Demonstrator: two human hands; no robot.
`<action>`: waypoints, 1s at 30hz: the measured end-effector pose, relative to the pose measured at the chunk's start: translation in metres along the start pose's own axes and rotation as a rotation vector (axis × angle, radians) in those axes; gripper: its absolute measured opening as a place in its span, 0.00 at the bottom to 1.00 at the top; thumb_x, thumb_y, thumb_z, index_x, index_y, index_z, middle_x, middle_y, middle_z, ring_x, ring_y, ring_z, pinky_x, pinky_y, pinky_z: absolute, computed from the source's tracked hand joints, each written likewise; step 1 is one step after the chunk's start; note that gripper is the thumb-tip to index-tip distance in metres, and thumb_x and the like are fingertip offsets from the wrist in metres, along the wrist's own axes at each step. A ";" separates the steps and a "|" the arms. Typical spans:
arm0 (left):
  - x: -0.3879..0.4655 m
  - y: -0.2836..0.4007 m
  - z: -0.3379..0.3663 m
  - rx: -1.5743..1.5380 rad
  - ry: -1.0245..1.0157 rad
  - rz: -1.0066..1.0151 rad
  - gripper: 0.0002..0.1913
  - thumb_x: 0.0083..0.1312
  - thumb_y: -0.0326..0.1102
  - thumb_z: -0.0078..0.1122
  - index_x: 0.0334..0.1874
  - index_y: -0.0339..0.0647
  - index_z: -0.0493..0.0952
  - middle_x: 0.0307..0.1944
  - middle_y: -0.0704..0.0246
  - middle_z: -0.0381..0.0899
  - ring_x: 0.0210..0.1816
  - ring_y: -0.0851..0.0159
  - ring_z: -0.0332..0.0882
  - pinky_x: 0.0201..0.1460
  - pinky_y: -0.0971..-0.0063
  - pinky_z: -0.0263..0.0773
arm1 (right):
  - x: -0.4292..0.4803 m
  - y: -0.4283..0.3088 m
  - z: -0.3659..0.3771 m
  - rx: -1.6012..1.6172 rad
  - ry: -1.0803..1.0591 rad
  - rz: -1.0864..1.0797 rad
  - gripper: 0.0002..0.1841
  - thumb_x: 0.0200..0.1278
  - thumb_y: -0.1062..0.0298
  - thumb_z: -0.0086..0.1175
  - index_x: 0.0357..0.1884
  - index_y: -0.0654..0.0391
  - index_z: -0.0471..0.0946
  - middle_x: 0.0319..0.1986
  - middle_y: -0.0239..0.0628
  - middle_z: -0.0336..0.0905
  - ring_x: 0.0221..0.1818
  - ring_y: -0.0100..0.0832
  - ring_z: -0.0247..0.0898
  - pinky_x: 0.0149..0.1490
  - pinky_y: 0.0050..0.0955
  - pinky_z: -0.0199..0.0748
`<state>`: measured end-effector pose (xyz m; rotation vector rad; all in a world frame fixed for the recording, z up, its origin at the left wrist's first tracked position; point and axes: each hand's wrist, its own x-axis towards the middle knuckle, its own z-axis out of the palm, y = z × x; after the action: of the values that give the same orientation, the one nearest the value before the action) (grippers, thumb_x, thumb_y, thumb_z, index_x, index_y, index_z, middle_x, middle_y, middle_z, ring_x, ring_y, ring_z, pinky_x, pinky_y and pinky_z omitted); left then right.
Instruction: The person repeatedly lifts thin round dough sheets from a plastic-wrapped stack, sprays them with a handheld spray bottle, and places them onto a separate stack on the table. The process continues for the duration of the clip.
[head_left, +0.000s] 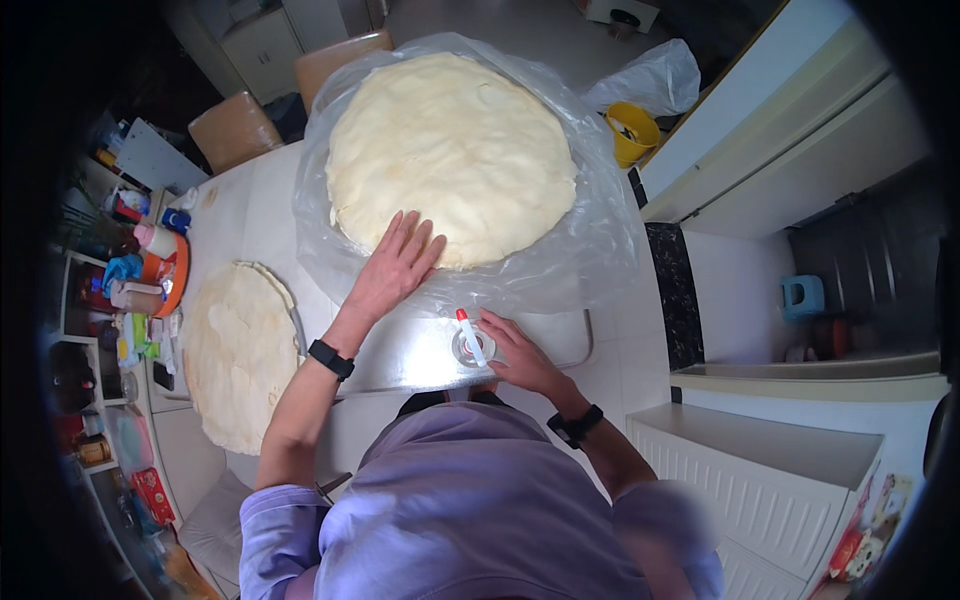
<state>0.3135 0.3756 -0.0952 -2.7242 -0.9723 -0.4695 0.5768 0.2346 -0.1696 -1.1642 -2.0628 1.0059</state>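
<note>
A large round pale flatbread or dough sheet lies on clear plastic sheeting. My left hand rests palm down on its near edge, fingers slightly spread. My right hand is beside a small clear glass jar at the table's near edge, fingertips close to it; whether they touch it is hard to tell. Across the jar lies a white tube or brush with a red end. Another round flat sheet lies at the left, its near part reaching past the table edge.
A shiny metal-looking surface lies under the jar. At the left are an orange tray with bottles and a pink-lidded bottle. Chairs stand beyond the table. A yellow bucket and plastic bag are at far right.
</note>
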 end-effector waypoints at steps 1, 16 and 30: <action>-0.001 0.000 0.003 0.032 0.019 0.032 0.27 0.64 0.35 0.66 0.67 0.41 0.73 0.64 0.56 0.73 0.71 0.44 0.66 0.78 0.47 0.59 | -0.002 0.000 -0.005 0.013 0.028 0.000 0.36 0.58 0.80 0.60 0.71 0.58 0.67 0.71 0.41 0.65 0.72 0.43 0.62 0.72 0.37 0.64; -0.001 -0.005 0.018 0.202 0.087 0.189 0.29 0.64 0.33 0.63 0.70 0.41 0.70 0.68 0.51 0.68 0.73 0.37 0.63 0.76 0.36 0.58 | 0.092 0.019 -0.041 1.298 0.971 0.509 0.23 0.68 0.73 0.58 0.64 0.61 0.68 0.46 0.39 0.80 0.48 0.29 0.77 0.54 0.29 0.74; 0.003 -0.001 0.007 0.165 0.181 0.191 0.28 0.62 0.28 0.58 0.68 0.43 0.71 0.61 0.53 0.74 0.71 0.39 0.65 0.75 0.37 0.60 | 0.123 0.032 -0.059 1.505 0.779 0.575 0.08 0.68 0.72 0.63 0.34 0.52 0.73 0.26 0.26 0.70 0.27 0.22 0.70 0.30 0.19 0.64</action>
<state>0.3160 0.3801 -0.1004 -2.5424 -0.6667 -0.5610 0.5789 0.3732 -0.1501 -0.9354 -0.0710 1.5182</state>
